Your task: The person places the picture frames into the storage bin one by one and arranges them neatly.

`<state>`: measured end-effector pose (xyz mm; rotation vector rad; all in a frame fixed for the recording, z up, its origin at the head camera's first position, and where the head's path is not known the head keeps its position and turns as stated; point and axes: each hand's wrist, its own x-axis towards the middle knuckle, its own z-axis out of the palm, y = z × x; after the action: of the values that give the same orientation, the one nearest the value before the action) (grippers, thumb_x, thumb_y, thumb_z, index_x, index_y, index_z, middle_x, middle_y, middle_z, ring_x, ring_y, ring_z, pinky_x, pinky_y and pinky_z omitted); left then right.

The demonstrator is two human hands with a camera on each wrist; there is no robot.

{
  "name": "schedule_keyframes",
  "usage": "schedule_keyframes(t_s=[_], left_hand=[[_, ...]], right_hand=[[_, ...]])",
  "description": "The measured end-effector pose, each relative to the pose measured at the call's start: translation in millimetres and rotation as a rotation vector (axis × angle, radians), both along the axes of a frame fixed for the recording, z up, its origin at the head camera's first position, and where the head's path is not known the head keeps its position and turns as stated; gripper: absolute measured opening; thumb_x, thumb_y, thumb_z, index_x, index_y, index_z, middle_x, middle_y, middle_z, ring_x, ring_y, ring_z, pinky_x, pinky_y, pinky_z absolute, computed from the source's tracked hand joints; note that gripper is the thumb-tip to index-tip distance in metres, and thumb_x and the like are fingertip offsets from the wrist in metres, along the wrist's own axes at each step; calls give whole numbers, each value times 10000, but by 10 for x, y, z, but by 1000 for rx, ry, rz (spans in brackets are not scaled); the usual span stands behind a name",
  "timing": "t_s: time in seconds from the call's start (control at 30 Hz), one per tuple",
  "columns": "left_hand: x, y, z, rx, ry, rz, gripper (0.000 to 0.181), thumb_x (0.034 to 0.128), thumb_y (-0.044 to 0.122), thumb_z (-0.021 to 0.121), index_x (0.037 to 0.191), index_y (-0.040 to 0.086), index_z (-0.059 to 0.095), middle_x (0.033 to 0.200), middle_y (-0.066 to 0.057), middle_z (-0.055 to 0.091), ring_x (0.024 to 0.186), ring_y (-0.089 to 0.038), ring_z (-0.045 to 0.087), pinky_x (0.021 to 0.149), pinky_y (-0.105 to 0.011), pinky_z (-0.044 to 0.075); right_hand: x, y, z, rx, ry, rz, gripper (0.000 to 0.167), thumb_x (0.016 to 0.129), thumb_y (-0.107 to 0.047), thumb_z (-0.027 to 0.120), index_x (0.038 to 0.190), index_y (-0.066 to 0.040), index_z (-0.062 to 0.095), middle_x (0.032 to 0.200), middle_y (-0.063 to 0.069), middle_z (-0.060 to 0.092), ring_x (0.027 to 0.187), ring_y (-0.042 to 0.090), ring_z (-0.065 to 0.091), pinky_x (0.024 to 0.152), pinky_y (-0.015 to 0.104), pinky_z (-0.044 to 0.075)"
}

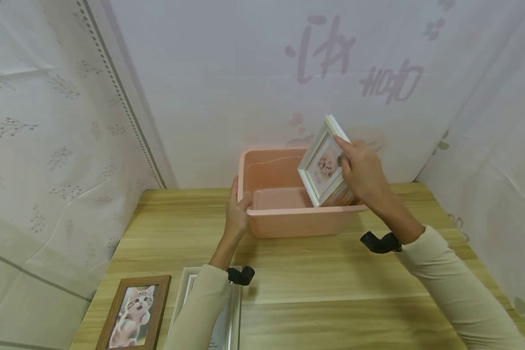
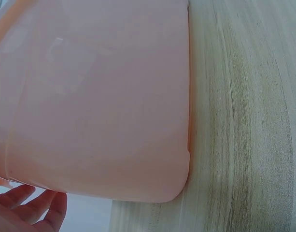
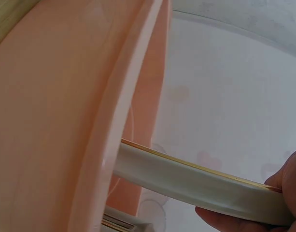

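Note:
A pink plastic basin [image 1: 295, 223] stands near the back of the wooden table. My left hand [image 1: 237, 211] holds its left rim, thumb over the edge; the left wrist view shows fingertips [image 2: 55, 210] against the outer wall. My right hand [image 1: 363, 167] grips a white picture frame [image 1: 310, 187] with gold trim and a flower picture, by its upper right edge. Tilted, the frame has its lower part inside the basin's right side. In the right wrist view, thumb and fingers pinch the frame's side [image 3: 201, 183]. Another gold-lined edge [image 3: 121, 223] shows below it.
At the table's front left lies a brown picture frame [image 1: 159, 311] with a kitten picture. Beside it, a silver-white frame [image 1: 235, 316] is partly hidden by my left sleeve. Patterned white cloth [image 1: 201, 97] hangs behind the table and along both sides.

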<state>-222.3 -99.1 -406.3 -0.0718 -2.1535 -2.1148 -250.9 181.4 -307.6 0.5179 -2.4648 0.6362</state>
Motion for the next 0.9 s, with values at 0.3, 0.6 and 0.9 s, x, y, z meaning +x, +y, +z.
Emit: schedule_keyframes(t_s=[0.3,0.6,0.9], left_hand=[[-155,8,-230,21,13,19,763,909,28,423,1604,146,130,1629,-115,229,1344,-310,388,1081,-518,367],[-82,29,-117,-4,-14,16,744,919,4,403,1601,120,129,1626,-135,232,1327,-321,397,1087,-525,356],[-190,3,-309,12,0,31,754,925,39,408,1606,195,126,1628,-86,240,1337,-304,393,1095,-532,347]], right_hand=[[-93,-4,-166,44,2,-24,430,940,67,458,1357,52,562,838,289,574,616,305,421,537,414,385],[-159,28,-340,79,-49,-51,433,947,60,468,1373,51,541,992,371,583,709,421,552,585,543,494],[-189,-17,-443,137,-85,-38,491,916,84,480,1407,65,492,1152,407,563,831,453,605,620,515,533]])
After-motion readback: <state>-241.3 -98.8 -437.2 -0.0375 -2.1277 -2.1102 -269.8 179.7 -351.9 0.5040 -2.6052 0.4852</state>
